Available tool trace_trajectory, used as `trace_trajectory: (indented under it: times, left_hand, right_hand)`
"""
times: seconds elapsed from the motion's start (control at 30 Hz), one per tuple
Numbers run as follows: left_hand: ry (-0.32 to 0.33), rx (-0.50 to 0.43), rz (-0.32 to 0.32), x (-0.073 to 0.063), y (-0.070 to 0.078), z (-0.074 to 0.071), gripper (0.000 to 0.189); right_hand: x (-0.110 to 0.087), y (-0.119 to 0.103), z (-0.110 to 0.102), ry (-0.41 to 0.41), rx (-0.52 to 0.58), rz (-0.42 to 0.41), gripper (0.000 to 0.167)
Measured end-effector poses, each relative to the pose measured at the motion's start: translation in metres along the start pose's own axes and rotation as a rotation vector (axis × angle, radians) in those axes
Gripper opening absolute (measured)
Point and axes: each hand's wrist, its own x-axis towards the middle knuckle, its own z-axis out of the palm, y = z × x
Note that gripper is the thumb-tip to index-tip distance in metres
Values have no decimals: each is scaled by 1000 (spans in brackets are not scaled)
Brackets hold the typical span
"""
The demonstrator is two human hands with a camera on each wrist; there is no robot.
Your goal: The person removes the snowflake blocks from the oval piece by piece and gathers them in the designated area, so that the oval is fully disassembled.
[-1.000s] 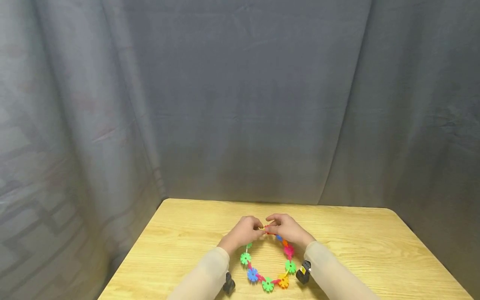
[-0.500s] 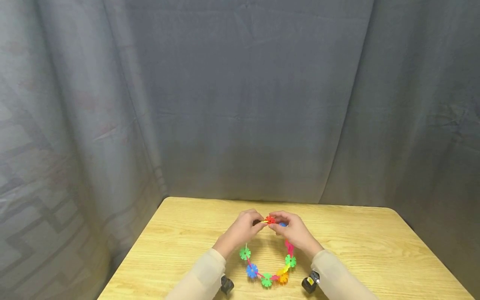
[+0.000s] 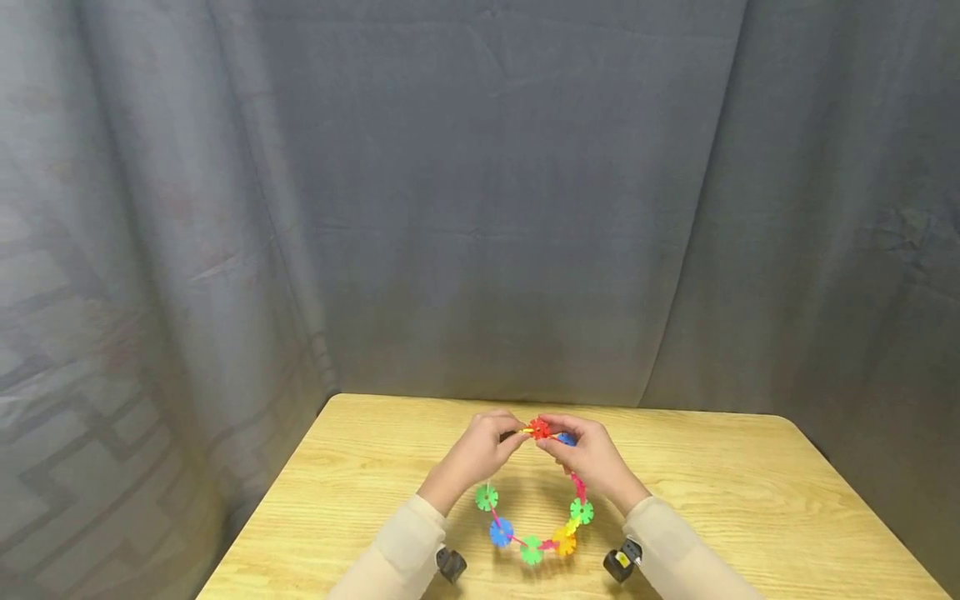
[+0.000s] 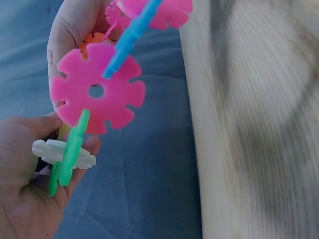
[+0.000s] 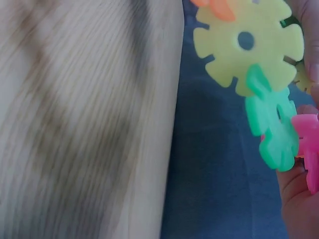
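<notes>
A loop of linked plastic snowflake discs hangs between my hands, close over the table. At its far end, my left hand (image 3: 480, 450) pinches a yellow disc (image 3: 526, 431) seen edge-on. My right hand (image 3: 591, 458) pinches the loop at the red disc (image 3: 539, 428), with a blue disc (image 3: 567, 438) beside its fingers. Green (image 3: 487, 497), blue (image 3: 501, 533) and orange discs (image 3: 566, 543) curve round the near side. In the left wrist view, a pink disc (image 4: 117, 99) joins a green one (image 4: 74, 152) and a white one (image 4: 50, 150). The right wrist view has a yellow disc (image 5: 271, 47) slotted to a green one (image 5: 273, 134).
The light wooden table (image 3: 360, 483) spreads to both sides of the loop. Grey curtains (image 3: 480, 208) stand behind it and at the left and right. A black wrist camera (image 3: 451, 564) sits under the left sleeve, another (image 3: 622, 561) under the right.
Both hands have risen and moved slightly away from me, lifting the far end of the loop. The red disc now shows plainly between the fingertips, and the near discs have shifted up a little.
</notes>
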Motion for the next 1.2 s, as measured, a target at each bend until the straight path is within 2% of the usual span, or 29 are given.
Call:
trace_trajectory:
  times: [0.17, 0.3, 0.4, 0.47, 0.57, 0.7, 0.8, 0.97, 1.03, 1.2]
  left_hand:
    - [9, -16, 19, -1, 0, -3, 11]
    - [4, -5, 5, -2, 0, -6, 22]
    - [-41, 8, -44, -2, -1, -5, 29]
    - [-79, 8, -78, -1, -1, -4, 29]
    - [-122, 0, -93, 0, 1, -3, 23]
    - [-151, -17, -99, 1, 4, -3, 19]
    - [-162, -35, -138, 1, 6, -4, 26]
    - [-152, -65, -237, 2, 11, -10, 45]
    - [-135, -92, -246, 2, 13, -13, 45]
    - [-76, -219, -225, 3, 17, -17, 40]
  right_hand:
    - [1, -3, -2, 21, -27, 0, 42]
    - [2, -5, -8, 77, -14, -18, 42]
    - [2, -9, -12, 95, 4, -40, 42]
    - [2, -11, -13, 88, 1, -49, 41]
    - [3, -14, -11, 88, -27, -45, 36]
    - [3, -16, -8, 107, -65, -26, 29]
    - [2, -17, -7, 117, -70, -15, 26]
    - [2, -19, -8, 116, -73, -23, 26]
    - [3, -20, -8, 114, -75, -29, 25]
    - [2, -22, -9, 108, -80, -28, 24]
